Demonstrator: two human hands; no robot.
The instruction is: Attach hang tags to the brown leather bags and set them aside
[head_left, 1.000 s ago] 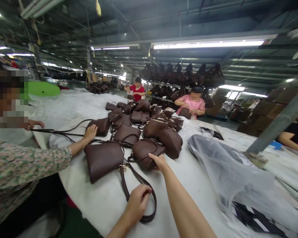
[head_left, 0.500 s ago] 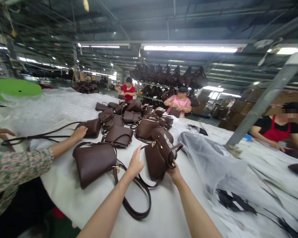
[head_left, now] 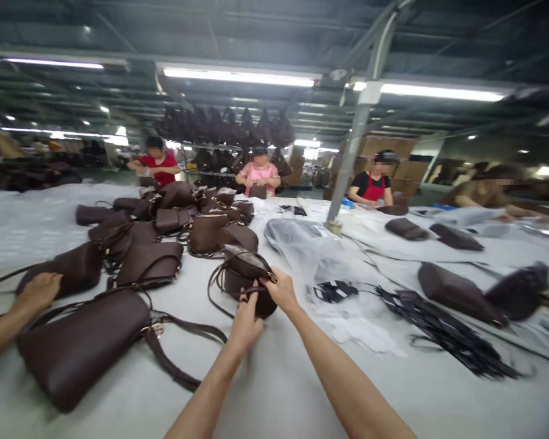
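Note:
A small dark-brown handbag (head_left: 233,281) stands on the white-covered table in front of me, its zipped top tilted toward me. My right hand (head_left: 282,291) grips its right edge beside a gold-coloured ring. The fingers of my left hand (head_left: 247,320) are closed on the bag's near side, at a strap; the fingertips are partly hidden. A thin strap loops out on the bag's left. Nearer to me on the left lies a larger brown bag (head_left: 85,344) with a shoulder strap (head_left: 171,366).
A co-worker's hand (head_left: 41,292) rests on another bag (head_left: 80,268) at the left. Several bags are heaped beyond. Clear plastic (head_left: 297,244), black straps (head_left: 448,329) and more bags lie right, around a metal post (head_left: 348,164). Several people work across the table.
My view has swung right. The handbag has been turned and tipped so its top faces me. My left hand, open beside it before, now closes on it; my right hand has moved up its side.

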